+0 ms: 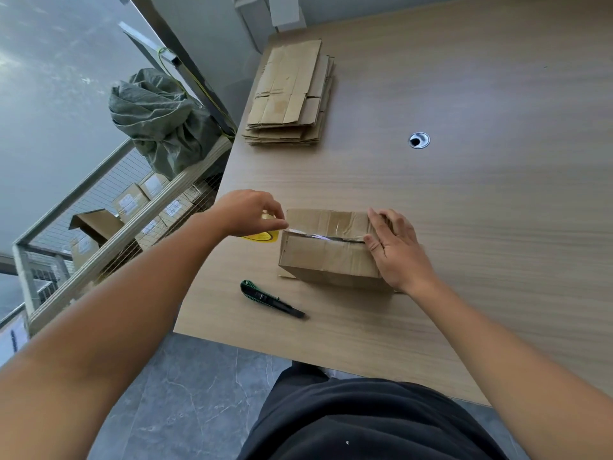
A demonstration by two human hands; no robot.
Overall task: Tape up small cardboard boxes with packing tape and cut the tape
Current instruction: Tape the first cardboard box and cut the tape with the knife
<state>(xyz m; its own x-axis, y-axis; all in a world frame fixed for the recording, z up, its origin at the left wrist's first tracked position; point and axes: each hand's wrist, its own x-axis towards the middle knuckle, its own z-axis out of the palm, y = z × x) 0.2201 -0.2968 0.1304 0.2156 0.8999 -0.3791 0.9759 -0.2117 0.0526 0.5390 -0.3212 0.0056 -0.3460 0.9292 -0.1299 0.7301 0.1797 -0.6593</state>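
Note:
A small cardboard box (326,252) stands on the wooden table (464,194), its top flaps closed. A strip of clear packing tape (318,234) runs along the top seam. My left hand (247,212) grips the tape roll (260,236) at the box's left end; only the roll's yellow core shows under the fingers. My right hand (396,247) lies flat with straight fingers on the box's right end, pressing on the tape. A green and black utility knife (270,298) lies on the table in front of the box, apart from both hands.
A stack of flattened cardboard boxes (292,94) lies at the table's far left. A cable hole (419,140) sits in the tabletop. Left of the table stand a wire cage with labelled boxes (129,202) and a grey sack (159,121).

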